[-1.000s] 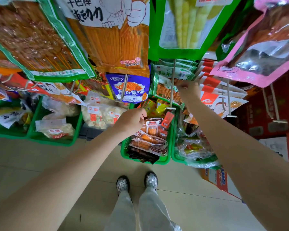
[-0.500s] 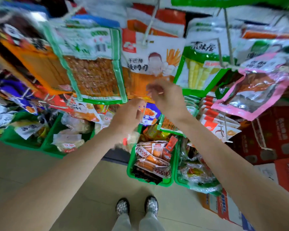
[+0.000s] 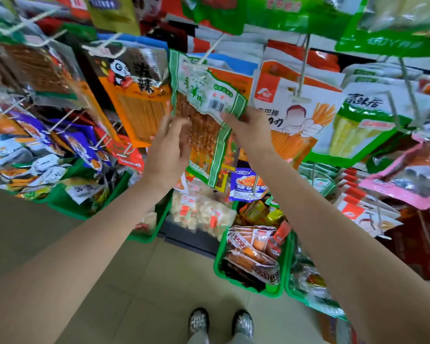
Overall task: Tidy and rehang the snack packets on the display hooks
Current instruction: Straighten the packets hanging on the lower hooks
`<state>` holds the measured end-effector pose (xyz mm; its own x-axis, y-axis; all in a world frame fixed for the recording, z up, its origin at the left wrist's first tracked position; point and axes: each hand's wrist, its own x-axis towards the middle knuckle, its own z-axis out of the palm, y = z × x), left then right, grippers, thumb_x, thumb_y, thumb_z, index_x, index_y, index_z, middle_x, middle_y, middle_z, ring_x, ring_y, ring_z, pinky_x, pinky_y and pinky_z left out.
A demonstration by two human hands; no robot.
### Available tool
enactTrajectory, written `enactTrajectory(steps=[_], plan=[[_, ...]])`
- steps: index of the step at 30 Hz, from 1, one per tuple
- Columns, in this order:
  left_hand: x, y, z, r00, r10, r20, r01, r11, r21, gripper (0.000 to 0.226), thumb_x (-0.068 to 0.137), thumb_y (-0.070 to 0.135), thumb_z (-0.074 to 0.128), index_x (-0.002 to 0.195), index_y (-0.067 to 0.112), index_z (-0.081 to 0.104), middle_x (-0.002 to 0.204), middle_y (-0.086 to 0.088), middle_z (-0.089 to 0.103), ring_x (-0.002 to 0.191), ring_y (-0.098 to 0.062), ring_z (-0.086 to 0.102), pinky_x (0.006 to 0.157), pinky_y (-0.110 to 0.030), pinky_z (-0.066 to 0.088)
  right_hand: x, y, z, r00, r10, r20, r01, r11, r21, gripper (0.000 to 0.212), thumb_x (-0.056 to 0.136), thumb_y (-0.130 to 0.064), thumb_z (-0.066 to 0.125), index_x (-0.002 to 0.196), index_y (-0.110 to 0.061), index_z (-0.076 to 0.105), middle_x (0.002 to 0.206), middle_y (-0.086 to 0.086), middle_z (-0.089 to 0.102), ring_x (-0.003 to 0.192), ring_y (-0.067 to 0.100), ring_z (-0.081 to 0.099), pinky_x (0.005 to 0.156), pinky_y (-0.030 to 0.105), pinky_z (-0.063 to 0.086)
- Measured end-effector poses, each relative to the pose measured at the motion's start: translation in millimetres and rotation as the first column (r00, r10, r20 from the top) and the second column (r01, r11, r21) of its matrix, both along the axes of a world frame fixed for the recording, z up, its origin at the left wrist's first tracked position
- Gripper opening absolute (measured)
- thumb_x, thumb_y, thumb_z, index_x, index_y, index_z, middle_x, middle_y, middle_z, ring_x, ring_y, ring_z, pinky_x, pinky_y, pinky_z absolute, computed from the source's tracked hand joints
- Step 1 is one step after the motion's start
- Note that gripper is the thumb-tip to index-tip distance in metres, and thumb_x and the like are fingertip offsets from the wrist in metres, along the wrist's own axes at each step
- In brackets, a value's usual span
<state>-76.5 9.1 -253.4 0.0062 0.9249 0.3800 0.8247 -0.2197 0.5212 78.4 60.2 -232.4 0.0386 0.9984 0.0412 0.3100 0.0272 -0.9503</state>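
Left hand [image 3: 168, 147] fingers loosely spread against green-edged packet [image 3: 204, 115], right hand [image 3: 248, 127] fingers seemingly pinching its edge

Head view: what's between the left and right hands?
The green-edged snack packet hangs between the left hand and right hand, seen in the head view.

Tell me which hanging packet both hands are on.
The green-edged packet with the brown snack inside: the left hand and right hand touch its sides. The orange panda packet beside it hangs untouched.
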Motion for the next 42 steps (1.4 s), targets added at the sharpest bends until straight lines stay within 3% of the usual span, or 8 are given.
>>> enactTrajectory(steps=[4,9,15,18,21,28,38,42], plan=[[5.8,-0.7,30.0,0.984,-0.059,0.167,0.014,0.966,0.260,0.037,0.084,0.007,0.040,0.119,0.004,0.050,0.123,-0.009,0.040,0.089,-0.018,0.056,0.068,-0.013,0.044,0.9,-25.3,25.5,0.948,0.299,0.106,-0.314,0.933,0.176,0.039,0.082,-0.030,0.059,0.084,0.009,0.059,0.069,0.005,0.044,0.050,0.003,0.040,0.053,0.020,0.032],[17.0,-5.1,52.9,0.979,-0.164,0.120,0.098,0.899,0.427,0.034,0.085,0.000,0.039,0.112,0.001,0.060,0.109,-0.003,0.051,0.087,-0.003,0.050,0.067,-0.007,0.037,49.5,-61.8,49.6,0.805,0.593,0.006,-0.593,0.805,-0.033,0.010,0.088,-0.008,0.058,0.084,-0.015,0.064,0.057,-0.011,0.055,0.036,0.003,0.043,0.038,0.015,0.038],[60.4,-15.3,-9.2,0.900,-0.395,0.184,0.424,0.890,-0.167,0.019,0.086,0.022,0.055,0.076,0.006,0.057,0.056,0.011,0.046,0.052,-0.004,0.050,0.050,-0.013,0.032,136.7,-75.0,-1.1,0.918,0.394,0.054,-0.355,0.872,-0.336,0.016,0.089,-0.015,0.056,0.094,-0.001,0.063,0.041,-0.011,0.036,0.032,0.004,0.033,0.035,0.013,0.029],[105.3,-21.2,-62.9,0.839,-0.534,0.108,0.529,0.751,-0.397,0.019,0.086,0.018,0.056,0.069,0.014,0.051,0.057,0.003,0.044,0.063,-0.024,0.057,0.056,-0.031,0.024,170.1,-85.8,-56.4,0.815,0.388,0.431,-0.178,0.875,-0.451,0.031,0.086,-0.019,0.063,0.113,-0.006,0.059,0.083,0.000,0.064,0.076,0.014,0.062,0.064,0.010,0.045],[151.6,-28.8,-109.1,0.793,-0.608,0.046,0.531,0.651,-0.543,0.017,0.088,0.011,0.055,0.073,0.005,0.054,0.064,-0.014,0.049,0.076,-0.032,0.058,0.060,-0.032,0.022,179.9,-109.5,-108.5,0.828,0.390,0.402,-0.148,0.844,-0.515,0.050,0.081,-0.018,0.070,0.128,-0.014,0.053,0.122,0.007,0.061,0.111,0.023,0.059,0.094,0.025,0.044],[213.6,-19.3,-147.9,0.757,-0.644,0.106,0.530,0.513,-0.675,0.014,0.094,0.012,0.048,0.088,0.002,0.056,0.068,-0.013,0.048,0.074,-0.029,0.057,0.064,-0.038,0.040,200.4,-127.7,-185.8,0.912,0.014,0.410,0.090,0.968,-0.233,0.027,0.082,-0.011,0.066,0.108,-0.009,0.057,0.107,-0.006,0.049,0.067,0.014,0.058,0.058,0.019,0.035],[242.5,8.8,-182.9,0.707,-0.702,0.088,0.441,0.341,-0.830,0.019,0.094,0.017,0.049,0.083,0.003,0.056,0.065,-0.004,0.050,0.054,-0.006,0.049,0.050,-0.020,0.031,246.9,-106.2,-199.9,0.722,0.474,0.504,-0.197,0.839,-0.508,0.044,0.094,-0.025,0.052,0.136,-0.020,0.043,0.109,0.013,0.066,0.088,0.027,0.066,0.080,0.038,0.053],[252.4,21.9,-182.4,0.851,-0.486,0.202,0.430,0.422,-0.798,0.019,0.092,0.014,0.053,0.093,-0.001,0.063,0.082,-0.011,0.067,0.072,-0.013,0.065,0.071,-0.027,0.053,251.8,-90.0,-212.7,0.957,0.171,0.235,-0.008,0.825,-0.565,0.026,0.095,-0.014,0.050,0.114,0.001,0.059,0.095,0.023,0.069,0.067,0.023,0.069,0.069,0.038,0.059]])
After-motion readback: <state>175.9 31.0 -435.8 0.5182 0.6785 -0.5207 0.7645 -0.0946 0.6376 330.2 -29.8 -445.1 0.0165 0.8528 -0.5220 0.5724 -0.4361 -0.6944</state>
